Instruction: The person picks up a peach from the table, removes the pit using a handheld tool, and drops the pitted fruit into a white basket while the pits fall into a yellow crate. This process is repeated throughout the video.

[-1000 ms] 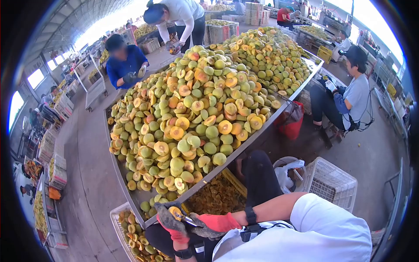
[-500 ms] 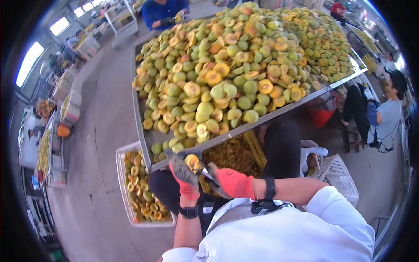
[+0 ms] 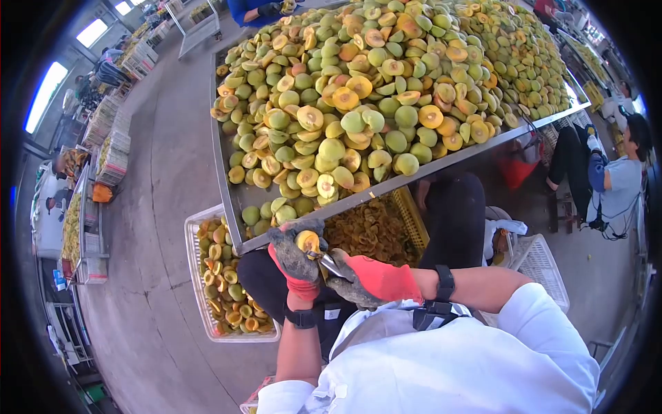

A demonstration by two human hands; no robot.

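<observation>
My left hand (image 3: 294, 258), in a red and grey work glove, is closed around a yellow-fleshed peach half (image 3: 307, 241). In my right hand (image 3: 372, 279), gloved alike, is a shiny metal pitting tool (image 3: 334, 266); its tip reaches the peach half, and the fingers hide its handle. Both hands are over my lap, just below the near corner of a metal-edged table (image 3: 331, 209). Heaped on that table are halved green and yellow peaches (image 3: 331, 150).
A white crate (image 3: 194, 276) of peach halves stands left of my legs. Under the table edge is a yellow crate (image 3: 409, 221) with brownish scraps (image 3: 369, 231). An empty-looking white basket (image 3: 541, 265) stands right. Co-workers sit at right (image 3: 617, 183) and across the table (image 3: 252, 12).
The peach half has turned in my left hand, so its cut face shows less. My right hand and the tool have shifted slightly. The whole view has moved a little.
</observation>
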